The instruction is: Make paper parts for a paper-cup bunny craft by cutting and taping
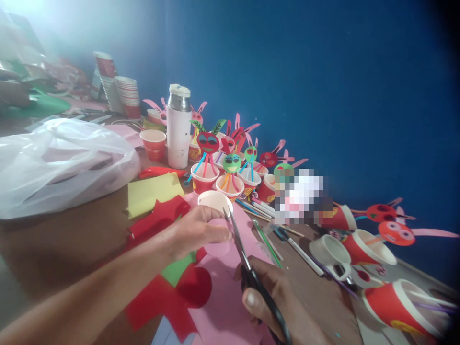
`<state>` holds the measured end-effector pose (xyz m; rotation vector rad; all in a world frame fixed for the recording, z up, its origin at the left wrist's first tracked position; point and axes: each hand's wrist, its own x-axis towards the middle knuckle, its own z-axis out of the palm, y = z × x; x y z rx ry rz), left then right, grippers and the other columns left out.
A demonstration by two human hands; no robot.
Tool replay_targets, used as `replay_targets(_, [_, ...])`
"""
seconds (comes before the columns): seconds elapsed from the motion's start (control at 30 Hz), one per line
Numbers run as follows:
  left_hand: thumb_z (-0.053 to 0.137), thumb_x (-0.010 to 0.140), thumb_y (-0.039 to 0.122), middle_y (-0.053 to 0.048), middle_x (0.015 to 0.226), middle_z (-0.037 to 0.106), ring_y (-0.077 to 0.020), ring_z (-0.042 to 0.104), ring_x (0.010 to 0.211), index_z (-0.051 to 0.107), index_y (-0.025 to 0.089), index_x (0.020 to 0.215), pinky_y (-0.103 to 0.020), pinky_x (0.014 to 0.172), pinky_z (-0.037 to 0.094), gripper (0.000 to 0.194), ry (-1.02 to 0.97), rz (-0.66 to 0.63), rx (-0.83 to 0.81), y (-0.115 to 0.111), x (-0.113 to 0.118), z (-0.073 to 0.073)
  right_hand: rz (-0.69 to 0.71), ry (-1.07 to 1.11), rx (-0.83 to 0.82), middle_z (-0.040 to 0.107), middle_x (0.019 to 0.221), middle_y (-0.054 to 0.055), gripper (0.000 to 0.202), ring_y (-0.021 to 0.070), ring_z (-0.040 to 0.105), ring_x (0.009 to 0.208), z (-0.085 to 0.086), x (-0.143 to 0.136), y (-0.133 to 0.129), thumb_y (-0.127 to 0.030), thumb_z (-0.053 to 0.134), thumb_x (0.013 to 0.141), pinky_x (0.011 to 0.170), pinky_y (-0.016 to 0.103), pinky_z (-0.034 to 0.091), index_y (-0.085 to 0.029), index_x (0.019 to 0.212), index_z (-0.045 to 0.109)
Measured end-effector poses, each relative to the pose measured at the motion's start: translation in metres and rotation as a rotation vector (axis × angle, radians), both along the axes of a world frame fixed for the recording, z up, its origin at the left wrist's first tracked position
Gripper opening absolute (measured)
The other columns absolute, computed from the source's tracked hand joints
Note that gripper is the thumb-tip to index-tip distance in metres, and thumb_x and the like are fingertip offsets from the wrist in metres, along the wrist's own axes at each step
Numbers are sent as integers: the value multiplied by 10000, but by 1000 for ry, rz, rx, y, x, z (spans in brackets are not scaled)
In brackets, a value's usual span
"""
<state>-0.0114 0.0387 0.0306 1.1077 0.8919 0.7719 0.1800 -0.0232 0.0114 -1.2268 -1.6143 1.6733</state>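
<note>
My left hand (194, 231) pinches a small rounded piece of pink paper (216, 247) between thumb and fingers. In my right hand (268, 292) is a pair of black-handled scissors (243, 249), its blades slightly apart and their tips at the edge of that paper. Just beyond my left hand is a paper cup (212, 200) with a pale inside. Beneath both hands lies a larger pink sheet (215, 292). Cut red paper (153, 302), a dark red paper disc (195, 286) and a bit of green paper (178, 269) lie to its left.
Paper cups with paper-faced figures (232, 164) line the blue wall (305, 81). A white flask (178, 132), stacked cups (128, 96), yellow paper (154, 191) and a plastic bag (64, 167) are leftward. Pens (300, 251), a white mug (330, 254) and tipped cups (398, 306) lie rightward.
</note>
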Motion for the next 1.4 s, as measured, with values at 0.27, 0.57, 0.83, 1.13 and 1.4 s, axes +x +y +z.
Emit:
replay_targets(0.27, [602, 610, 168, 23, 526, 512, -69, 419, 489, 658, 87, 656, -191, 469, 293, 109, 17, -26, 6, 2, -1, 1, 2, 59, -29, 340, 579, -72, 454, 68, 323, 476, -6, 1, 0, -572, 674, 667, 417, 179, 284, -177, 796, 492])
replay_targets(0.57, [619, 604, 166, 35, 506, 521, -55, 410, 465, 654, 106, 619, -182, 445, 269, 71, -33, -15, -19, 0, -2, 0, -31, -2, -78, 385, 539, -68, 487, 57, 333, 441, 11, -1, 0, -605, 682, 629, 412, 173, 294, -165, 752, 516])
replay_targets(0.83, [643, 645, 194, 38, 499, 495, -51, 384, 459, 606, 122, 542, -189, 437, 255, 131, -109, -68, -44, 3, -6, -4, -54, -70, -71, 440, 523, -54, 526, 70, 366, 437, 20, -2, -1, -656, 645, 623, 426, 191, 315, -163, 774, 540])
replay_targets(1.13, [638, 645, 237, 20, 529, 511, -64, 413, 494, 620, 110, 580, -199, 473, 279, 144, -92, -39, -19, 3, -6, -4, -51, -63, -64, 397, 526, -59, 542, 73, 338, 440, 19, -2, -1, -684, 625, 613, 428, 201, 319, -172, 755, 518])
replay_targets(1.4, [637, 622, 209, 25, 529, 508, -58, 408, 496, 619, 106, 576, -195, 469, 273, 114, -69, -38, -15, 2, -4, -2, 4, -5, 17, 360, 573, -62, 478, 83, 362, 484, 5, 1, -1, -617, 630, 673, 450, 203, 283, -170, 787, 501])
